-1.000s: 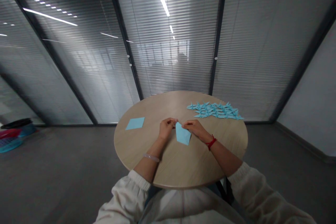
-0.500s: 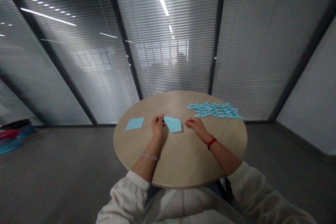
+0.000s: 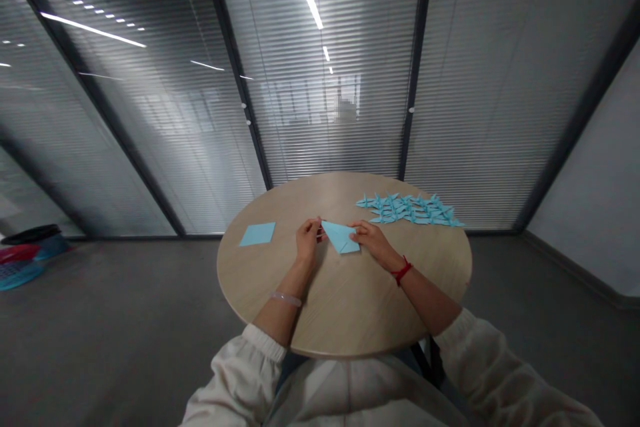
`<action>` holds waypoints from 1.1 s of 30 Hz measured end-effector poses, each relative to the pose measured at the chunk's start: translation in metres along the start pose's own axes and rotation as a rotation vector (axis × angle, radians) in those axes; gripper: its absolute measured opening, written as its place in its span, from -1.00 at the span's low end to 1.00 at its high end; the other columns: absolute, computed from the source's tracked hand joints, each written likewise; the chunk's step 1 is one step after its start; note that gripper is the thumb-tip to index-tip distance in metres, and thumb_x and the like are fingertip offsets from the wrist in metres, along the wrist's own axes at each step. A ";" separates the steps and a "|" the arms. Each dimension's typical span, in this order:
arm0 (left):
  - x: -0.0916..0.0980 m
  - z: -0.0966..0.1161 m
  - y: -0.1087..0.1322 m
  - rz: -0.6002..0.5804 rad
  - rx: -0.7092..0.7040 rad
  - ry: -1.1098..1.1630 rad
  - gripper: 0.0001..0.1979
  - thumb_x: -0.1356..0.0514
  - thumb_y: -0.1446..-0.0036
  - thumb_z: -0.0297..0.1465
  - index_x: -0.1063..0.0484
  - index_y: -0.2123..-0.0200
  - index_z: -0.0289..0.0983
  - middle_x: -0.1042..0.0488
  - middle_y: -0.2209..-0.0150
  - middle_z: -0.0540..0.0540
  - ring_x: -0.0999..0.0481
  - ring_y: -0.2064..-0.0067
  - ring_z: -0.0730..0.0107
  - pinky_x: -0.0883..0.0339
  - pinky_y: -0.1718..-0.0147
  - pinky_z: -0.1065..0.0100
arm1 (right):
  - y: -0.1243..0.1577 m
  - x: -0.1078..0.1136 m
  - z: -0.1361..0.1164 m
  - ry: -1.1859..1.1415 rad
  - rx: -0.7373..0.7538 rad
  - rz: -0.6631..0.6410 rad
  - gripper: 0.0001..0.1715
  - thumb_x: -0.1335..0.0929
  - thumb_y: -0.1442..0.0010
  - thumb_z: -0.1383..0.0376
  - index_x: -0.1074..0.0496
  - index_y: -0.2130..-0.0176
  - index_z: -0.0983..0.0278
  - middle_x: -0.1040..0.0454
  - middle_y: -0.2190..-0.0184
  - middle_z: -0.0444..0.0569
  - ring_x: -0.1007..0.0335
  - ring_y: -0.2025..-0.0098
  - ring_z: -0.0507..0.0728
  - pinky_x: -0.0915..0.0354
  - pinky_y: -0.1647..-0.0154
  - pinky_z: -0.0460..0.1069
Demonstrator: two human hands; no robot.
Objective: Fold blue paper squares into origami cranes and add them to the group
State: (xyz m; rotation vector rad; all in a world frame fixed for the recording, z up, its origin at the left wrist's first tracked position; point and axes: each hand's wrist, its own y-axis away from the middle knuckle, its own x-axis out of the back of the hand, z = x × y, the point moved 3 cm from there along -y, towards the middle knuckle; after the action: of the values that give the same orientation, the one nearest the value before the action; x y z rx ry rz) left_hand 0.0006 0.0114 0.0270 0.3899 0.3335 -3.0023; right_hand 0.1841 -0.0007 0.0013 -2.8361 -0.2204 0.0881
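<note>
A light-blue sheet of origami paper (image 3: pixel 340 238), partly folded into a kite-like shape with crease lines, is held between my two hands just above the table. My left hand (image 3: pixel 307 238) pinches its upper left corner between thumb and fingers. At the right edge, my right hand (image 3: pixel 371 240) grips the paper, its thumb on the near face and fingers behind. Farther left lies a flat light-blue sheet (image 3: pixel 257 233). Several folded light-blue paper cranes (image 3: pixel 410 209) lie in close rows at the table's far right.
The round wooden table (image 3: pixel 350 310) stands in front of me, close to a glass wall with blinds (image 3: pixel 330 133). On the floor at far left are baskets or bins (image 3: pixel 23 267), dark, red and blue. A white wall (image 3: pixel 595 180) rises on the right.
The folded paper and my left hand have moved to the right. My right hand, apart from the paper before, now holds its right edge.
</note>
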 end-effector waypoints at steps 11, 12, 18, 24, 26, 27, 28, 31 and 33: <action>0.002 -0.012 -0.008 -0.072 0.027 -0.113 -0.73 -0.28 0.05 -0.22 -0.39 0.39 -0.31 -0.43 0.42 -0.08 -0.48 0.39 0.39 -0.39 0.46 0.39 | -0.005 0.009 -0.005 0.107 0.138 0.170 -0.63 -0.35 0.00 0.22 -0.43 0.16 0.29 -0.49 0.38 -0.07 -0.38 0.35 0.09 -0.25 0.34 -0.06; 0.001 -0.014 -0.010 -0.084 0.001 -0.163 -0.75 -0.28 0.05 -0.27 -0.40 0.34 -0.31 -0.44 0.41 -0.08 -0.49 0.38 0.38 -0.40 0.45 0.38 | -0.005 0.010 -0.004 0.128 0.143 0.179 -0.64 -0.34 0.00 0.22 -0.43 0.16 0.29 -0.49 0.39 -0.08 -0.38 0.36 0.08 -0.25 0.34 -0.06; 0.001 -0.015 -0.012 -0.119 -0.332 -0.630 -0.36 -0.33 0.17 -0.51 -0.33 -0.06 -0.22 -0.38 0.05 -0.23 -0.38 -0.01 0.13 -0.39 0.17 0.19 | -0.008 0.012 0.000 0.220 0.168 0.201 -0.67 -0.30 0.00 0.24 -0.45 0.21 0.29 -0.46 0.42 -0.10 -0.36 0.39 0.08 -0.24 0.35 -0.06; 0.000 -0.008 -0.007 -0.089 -0.601 -0.908 -0.24 -0.28 0.12 -0.54 -0.17 -0.20 -0.21 -0.18 -0.18 -0.26 -0.10 -0.24 0.02 -0.03 -0.17 -0.05 | -0.007 0.011 -0.002 0.321 0.185 0.194 -0.68 -0.27 -0.03 0.25 -0.48 0.22 0.29 -0.45 0.43 -0.10 -0.34 0.40 0.07 -0.24 0.35 -0.07; -0.003 -0.007 -0.005 -0.156 -0.647 -0.944 -0.31 -0.20 0.07 -0.58 -0.21 -0.18 -0.18 -0.19 -0.19 -0.23 -0.07 -0.27 0.05 0.00 -0.19 -0.05 | -0.006 0.011 -0.002 0.353 0.179 0.198 -0.67 -0.27 -0.04 0.26 -0.49 0.21 0.29 -0.45 0.42 -0.09 -0.33 0.40 0.07 -0.23 0.37 -0.07; -0.005 -0.007 -0.003 -0.211 -0.654 -0.952 -0.35 -0.17 0.06 -0.59 -0.25 -0.16 -0.18 -0.22 -0.18 -0.20 -0.08 -0.27 0.07 0.00 -0.18 -0.05 | -0.006 0.011 -0.002 0.374 0.176 0.199 -0.67 -0.27 -0.04 0.26 -0.49 0.21 0.28 -0.45 0.42 -0.09 -0.33 0.40 0.07 -0.22 0.37 -0.08; -0.007 -0.007 -0.002 -0.272 -0.652 -0.954 -0.39 -0.14 0.04 -0.60 -0.29 -0.13 -0.18 -0.27 -0.16 -0.19 -0.11 -0.26 0.09 -0.02 -0.18 -0.04 | -0.005 0.011 -0.002 0.395 0.172 0.199 -0.67 -0.27 -0.05 0.26 -0.50 0.21 0.28 -0.45 0.42 -0.09 -0.32 0.40 0.06 -0.21 0.38 -0.08; -0.014 -0.008 0.004 -0.425 -0.601 -0.918 -0.52 -0.16 0.00 -0.54 -0.39 -0.04 -0.19 -0.42 -0.04 -0.17 -0.29 -0.16 0.13 -0.09 -0.15 0.02 | -0.004 0.010 -0.003 0.443 0.168 0.194 -0.69 -0.27 -0.08 0.25 -0.51 0.21 0.26 -0.45 0.43 -0.10 -0.30 0.41 0.06 -0.19 0.40 -0.09; -0.017 -0.007 0.007 -0.464 -0.536 -0.863 -0.60 -0.21 -0.01 -0.46 -0.45 0.02 -0.19 -0.50 0.06 -0.17 -0.41 -0.03 0.14 -0.14 -0.11 0.07 | -0.003 0.010 -0.004 0.449 0.177 0.185 -0.71 -0.28 -0.11 0.22 -0.51 0.22 0.25 -0.47 0.41 -0.09 -0.31 0.40 0.06 -0.19 0.38 -0.08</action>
State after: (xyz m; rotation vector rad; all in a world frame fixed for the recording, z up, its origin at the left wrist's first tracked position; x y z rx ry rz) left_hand 0.0197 0.0071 0.0234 -1.1105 1.1801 -2.9206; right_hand 0.1935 0.0027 0.0060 -2.6063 0.1407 -0.4621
